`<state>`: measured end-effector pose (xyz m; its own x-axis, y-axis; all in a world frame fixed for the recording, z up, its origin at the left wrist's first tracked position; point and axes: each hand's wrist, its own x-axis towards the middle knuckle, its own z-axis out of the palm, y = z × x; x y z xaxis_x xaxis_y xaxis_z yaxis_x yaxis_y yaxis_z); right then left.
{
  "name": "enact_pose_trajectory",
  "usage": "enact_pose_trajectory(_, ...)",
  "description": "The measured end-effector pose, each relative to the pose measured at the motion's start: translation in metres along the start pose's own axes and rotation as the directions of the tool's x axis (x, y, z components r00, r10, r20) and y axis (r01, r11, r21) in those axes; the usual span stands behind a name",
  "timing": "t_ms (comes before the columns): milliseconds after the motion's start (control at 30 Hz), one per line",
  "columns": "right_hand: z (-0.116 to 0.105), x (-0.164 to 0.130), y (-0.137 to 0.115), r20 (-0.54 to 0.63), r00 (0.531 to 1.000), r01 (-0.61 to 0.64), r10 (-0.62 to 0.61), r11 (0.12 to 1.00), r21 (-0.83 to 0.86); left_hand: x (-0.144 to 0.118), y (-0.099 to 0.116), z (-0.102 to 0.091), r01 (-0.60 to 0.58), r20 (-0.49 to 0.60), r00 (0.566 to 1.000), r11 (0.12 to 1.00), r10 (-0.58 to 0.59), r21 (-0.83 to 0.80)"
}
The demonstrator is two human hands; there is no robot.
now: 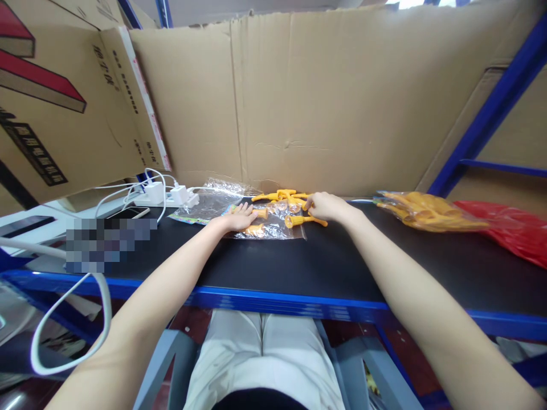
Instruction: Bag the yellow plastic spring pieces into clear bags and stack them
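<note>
On the black worktop, against the cardboard backing, a clear plastic bag (pixel 273 228) is being pressed flat by the left hand (pixel 237 218), fingers spread and closed on nothing, while small yellow plastic parts (pixel 285 197) are being touched by the right hand (pixel 325 206), whose fingers are curled at one piece; whether it is gripped cannot be told. Further right, a bag of yellow parts (pixel 423 212) and a red bag (pixel 508 229) are being kept; at left, a white power strip (pixel 164 196) is lying.
</note>
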<state>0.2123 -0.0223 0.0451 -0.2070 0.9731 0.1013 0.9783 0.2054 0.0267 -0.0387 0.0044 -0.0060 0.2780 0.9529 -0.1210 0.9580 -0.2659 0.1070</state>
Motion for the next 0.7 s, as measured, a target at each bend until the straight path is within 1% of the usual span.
enact_pose_trajectory(67,0.005,0.003,0.007,0.173,0.985,0.009,-0.01,1.0,0.004,0.002,-0.002,0.001,-0.004,-0.004,1.0,1.0,0.004,-0.004)
enact_pose_trajectory(100,0.008,0.004,0.009,0.23,0.973,0.021,-0.025,1.0,0.016,0.003,-0.002,0.002,-0.007,-0.005,1.0,1.0,0.007,-0.007)
enact_pose_trajectory(133,0.011,0.005,0.01,0.252,0.967,0.037,-0.043,0.999,0.027,0.004,-0.003,0.002,-0.008,-0.007,1.0,1.0,0.008,-0.01)
enact_pose_trajectory(167,0.015,0.006,0.01,0.244,0.968,0.056,-0.062,0.998,0.031,0.005,-0.004,0.003,-0.008,-0.007,1.0,1.0,0.008,-0.012)
enact_pose_trajectory(267,0.021,0.009,0.01,0.169,0.977,0.125,-0.128,0.992,0.032,0.006,-0.005,0.004,-0.006,-0.011,1.0,1.0,0.006,-0.017)
enact_pose_trajectory(433,0.016,0.008,0.008,0.09,0.983,0.155,-0.162,0.984,0.085,0.004,-0.005,0.004,-0.015,-0.037,0.999,0.999,0.013,-0.044)
enact_pose_trajectory(567,0.01,0.002,-0.004,0.013,0.981,0.193,-0.195,0.978,0.08,-0.001,-0.002,0.001,-0.034,-0.056,0.998,0.996,0.03,-0.077)
enact_pose_trajectory(700,0.009,-0.003,-0.019,-0.05,0.974,0.224,-0.222,0.974,0.032,-0.007,0.002,-0.003,-0.065,-0.07,0.996,0.992,0.058,-0.106)
